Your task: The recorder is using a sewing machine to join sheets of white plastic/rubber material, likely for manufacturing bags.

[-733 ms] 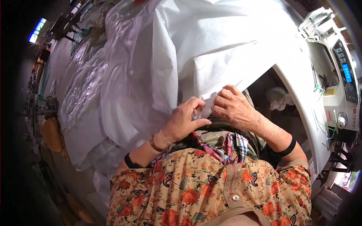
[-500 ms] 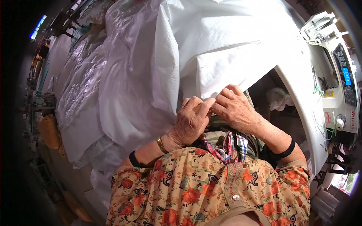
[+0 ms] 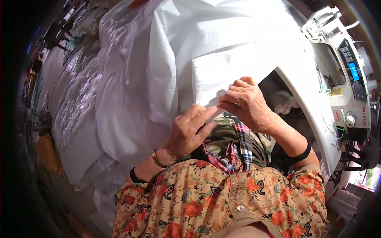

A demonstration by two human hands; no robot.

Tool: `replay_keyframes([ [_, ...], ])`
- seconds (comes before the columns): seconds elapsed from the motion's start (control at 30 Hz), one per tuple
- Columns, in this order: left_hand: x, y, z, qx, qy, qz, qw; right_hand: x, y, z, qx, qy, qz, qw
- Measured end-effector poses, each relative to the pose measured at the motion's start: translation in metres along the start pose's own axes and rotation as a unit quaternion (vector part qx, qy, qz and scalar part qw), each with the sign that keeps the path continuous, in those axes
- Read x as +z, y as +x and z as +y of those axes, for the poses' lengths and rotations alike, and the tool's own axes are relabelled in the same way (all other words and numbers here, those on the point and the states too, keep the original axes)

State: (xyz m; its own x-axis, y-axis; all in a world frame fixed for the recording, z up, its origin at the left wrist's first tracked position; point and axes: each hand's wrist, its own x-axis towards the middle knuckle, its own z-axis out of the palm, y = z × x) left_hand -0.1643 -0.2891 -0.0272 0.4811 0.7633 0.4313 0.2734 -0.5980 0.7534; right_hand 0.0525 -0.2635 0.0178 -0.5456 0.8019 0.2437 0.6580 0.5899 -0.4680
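A large white sheet of finely textured fabric (image 3: 222,73) spreads in front of me, and a folded corner of it hangs down toward my lap. My right hand (image 3: 249,105) is closed on the lower edge of this corner, fingers curled over the top and thumb underneath. Close beside it on the left, my left hand (image 3: 187,131) has its fingers stretched out along the edge, the index fingertip almost meeting the right thumb. The left thumb stands apart below, slightly smeared by motion. Whether the left fingertips press on the fabric is hard to see.
A white sewing machine (image 3: 349,93) with a lit blue display stands on the right, on a white tabletop (image 3: 305,107) with a curved edge. Loose green threads hang by it. Crumpled translucent plastic sheeting (image 3: 79,107) covers the left side. A brown bundle (image 3: 47,152) lies at far left.
My left thumb has come away from the fingers, and the left hand has dropped slightly left. The right hand has turned a little, staying at the sheet's edge. The whole view has shifted slightly.
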Motion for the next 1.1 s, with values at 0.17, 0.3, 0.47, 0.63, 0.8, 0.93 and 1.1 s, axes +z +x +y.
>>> replay_keyframes([
  [0.17, 0.011, 0.006, -0.008, 0.058, 0.130, 0.030, 0.989, 0.002, -0.002, 0.010, -0.008, -0.032, 0.003, 0.999],
  [0.3, 0.001, 0.019, 0.002, 0.038, 0.050, -0.054, 0.997, -0.006, -0.004, 0.023, -0.082, -0.030, -0.009, 0.996],
  [0.47, -0.016, 0.045, 0.012, -0.090, -0.155, -0.123, 0.976, -0.030, -0.010, 0.041, -0.076, -0.043, -0.002, 0.996],
  [0.63, -0.016, 0.042, -0.004, -0.172, -0.218, -0.125, 0.953, -0.037, -0.014, 0.071, -0.059, -0.089, 0.042, 0.993],
  [0.8, -0.024, 0.047, -0.008, -0.167, -0.224, -0.105, 0.954, -0.050, -0.014, 0.104, -0.049, -0.108, 0.101, 0.988],
  [0.93, -0.026, 0.047, -0.016, -0.138, -0.184, -0.093, 0.969, -0.070, -0.016, 0.134, -0.027, -0.128, 0.095, 0.987],
  [1.1, -0.031, 0.048, -0.023, -0.100, -0.133, -0.112, 0.980, -0.089, -0.017, 0.165, 0.000, -0.106, 0.074, 0.992],
])
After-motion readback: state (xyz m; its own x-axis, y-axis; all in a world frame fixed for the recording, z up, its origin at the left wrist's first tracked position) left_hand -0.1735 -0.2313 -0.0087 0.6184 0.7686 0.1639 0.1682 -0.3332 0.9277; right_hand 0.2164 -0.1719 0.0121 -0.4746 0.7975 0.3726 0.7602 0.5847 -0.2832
